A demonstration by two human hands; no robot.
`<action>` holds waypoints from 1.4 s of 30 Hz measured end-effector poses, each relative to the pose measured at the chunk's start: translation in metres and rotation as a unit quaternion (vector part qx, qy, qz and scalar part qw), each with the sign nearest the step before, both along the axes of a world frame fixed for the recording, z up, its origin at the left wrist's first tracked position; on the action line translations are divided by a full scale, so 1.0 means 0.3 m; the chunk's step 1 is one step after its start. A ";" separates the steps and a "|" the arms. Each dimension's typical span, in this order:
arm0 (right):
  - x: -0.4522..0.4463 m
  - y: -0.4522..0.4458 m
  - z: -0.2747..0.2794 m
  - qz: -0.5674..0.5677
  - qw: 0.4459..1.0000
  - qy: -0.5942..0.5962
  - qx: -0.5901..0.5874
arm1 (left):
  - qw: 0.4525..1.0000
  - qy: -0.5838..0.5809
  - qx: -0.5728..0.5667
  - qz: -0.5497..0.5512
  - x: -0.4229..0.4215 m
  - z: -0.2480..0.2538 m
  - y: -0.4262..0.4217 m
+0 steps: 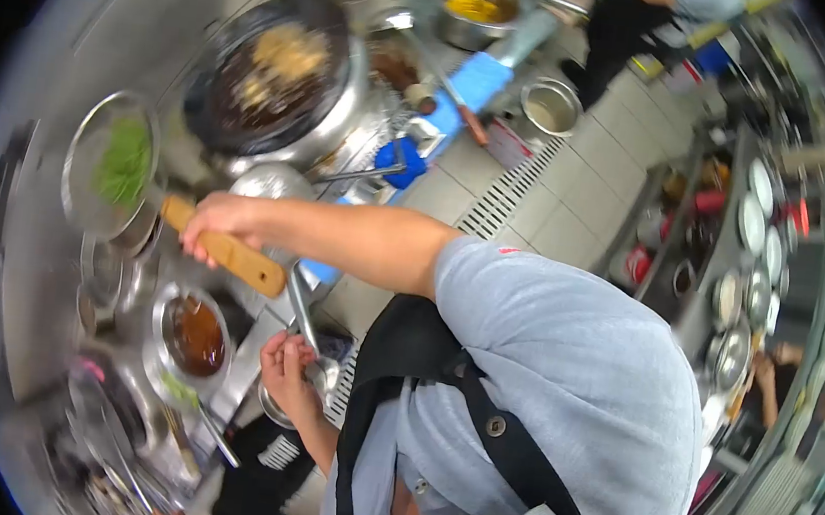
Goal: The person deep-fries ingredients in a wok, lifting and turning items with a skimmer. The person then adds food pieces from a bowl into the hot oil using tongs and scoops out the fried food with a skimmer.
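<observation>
One round wire-mesh strainer with a flat pale-wood handle (96,209), head view, left of the frame; green shredded pieces (124,159) show within its rim.

One right hand (227,226), left of centre, fingers closed firmly around the wooden handle. Its bare forearm runs back to a light-grey short sleeve (565,334).

One left hand (288,370), below centre-left, fingers bent, beside a slim grey metal handle (301,304); whether it grips that handle cannot be told.

One wide black-interior wok (208,115), upper left, dark inside, with light-brown clumps (291,52) in it. One silver metal bowl of red-brown sauce (159,342), lower left, below the strainer. One steel pot of yellow liquid (461,33), top centre. One long light-blue flat strip (482,79), upper centre, running slantwise. One smaller steel pot with greyish contents (523,118), to the right of that strip.

One slotted floor grate (504,197), centre, set in pale tiles (581,230). Several white round plates (752,228), right of the frame, on a shelf.

Other people, in part: one dark-clothed figure (622,33) at the top, one hand (767,380) at the right edge, blurred.
</observation>
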State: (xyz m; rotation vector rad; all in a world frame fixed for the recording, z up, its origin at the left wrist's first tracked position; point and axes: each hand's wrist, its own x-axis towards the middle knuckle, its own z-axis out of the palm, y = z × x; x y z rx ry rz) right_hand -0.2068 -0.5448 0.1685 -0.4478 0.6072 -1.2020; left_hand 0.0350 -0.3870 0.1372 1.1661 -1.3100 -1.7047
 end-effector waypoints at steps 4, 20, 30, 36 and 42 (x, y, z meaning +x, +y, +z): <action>-0.264 0.450 0.076 -0.027 0.988 -0.020 -0.149 | 0.985 -0.051 0.005 -0.166 -0.167 0.003 -0.005; 0.019 2.584 0.155 -0.645 0.752 0.018 0.132 | 0.728 -0.094 -0.095 -0.672 -1.119 0.039 0.638; 0.419 3.122 0.138 -0.828 0.379 0.118 0.396 | 0.553 -0.104 -0.073 -0.823 -1.340 0.028 1.376; 0.492 3.183 -0.104 -0.751 0.192 0.240 0.584 | 0.483 -0.095 -0.083 -0.866 -1.344 0.044 1.560; 0.478 3.180 -0.153 -0.683 0.104 0.280 0.667 | 0.494 -0.120 -0.073 -0.858 -1.341 0.061 1.599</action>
